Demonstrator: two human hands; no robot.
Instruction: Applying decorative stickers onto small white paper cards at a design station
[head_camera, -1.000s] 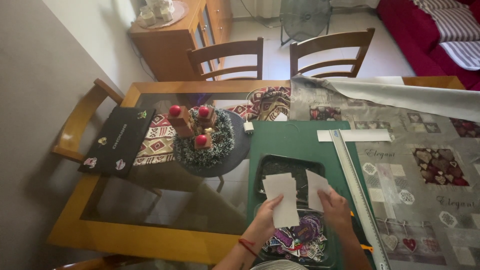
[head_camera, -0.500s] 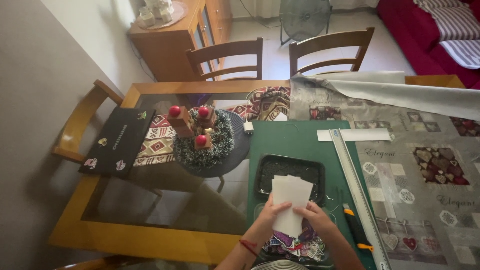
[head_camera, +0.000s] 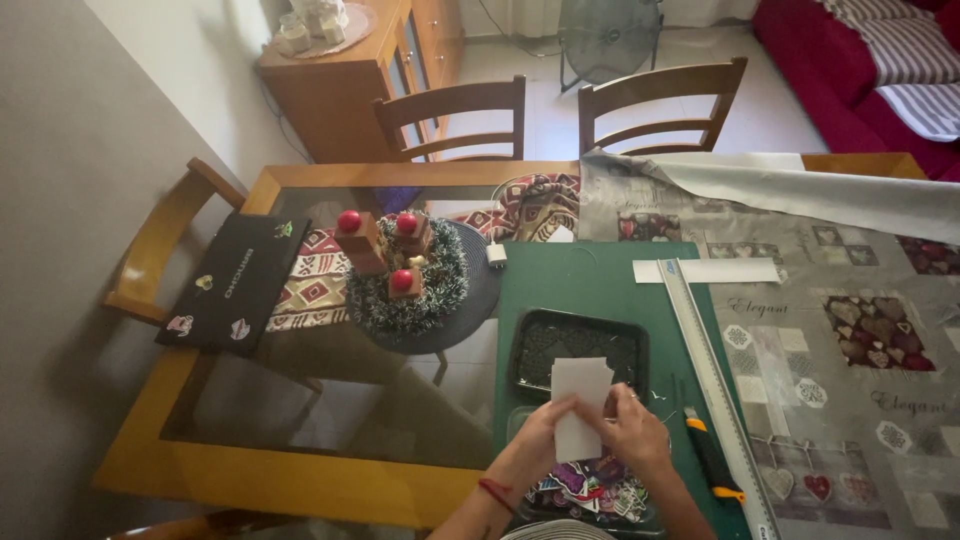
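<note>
1. Now both hands meet over the green cutting mat (head_camera: 600, 290): a second ago the white sheets (head_camera: 580, 405) lay apart, and I see them stacked as one upright bundle.
2. Left hand (head_camera: 540, 435) pinches the bundle's lower left edge, fingers clamped on the paper.
3. Right hand (head_camera: 635, 432) grips the right edge, fingers closed on it too.
4. Bundle sits just in front of the black tray (head_camera: 580, 350), above a pile of colourful cutouts (head_camera: 590, 490).
5. Orange-and-black utility knife (head_camera: 712, 458) lies beside the long ruler (head_camera: 715, 380), untouched.
</note>
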